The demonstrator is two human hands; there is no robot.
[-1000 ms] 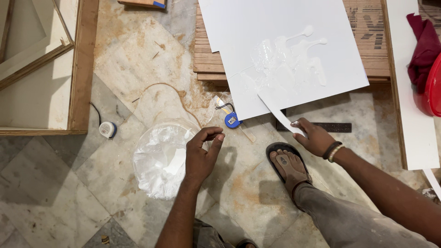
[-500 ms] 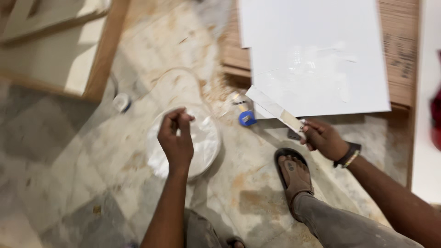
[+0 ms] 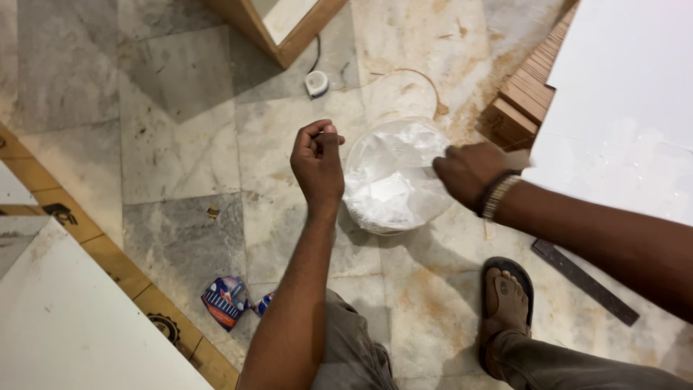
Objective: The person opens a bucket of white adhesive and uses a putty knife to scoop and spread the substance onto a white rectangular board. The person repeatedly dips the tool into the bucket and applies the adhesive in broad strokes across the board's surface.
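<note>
The bag of white paste (image 3: 393,177) sits open on the marble floor (image 3: 180,144), between the two hands. The right hand (image 3: 469,172) has come off the white board (image 3: 621,108) and now reaches into the bag's mouth, its fingers wrapped tight round a flat scraper (image 3: 514,159) whose blade is mostly hidden behind them. The left hand (image 3: 317,162) has drifted just beside the bag's rim, fingers curled, thumb pinched against fingertips, holding nothing visible. That looks like a reload of paste. A sandalled foot (image 3: 505,303) rests below the right wrist.
</note>
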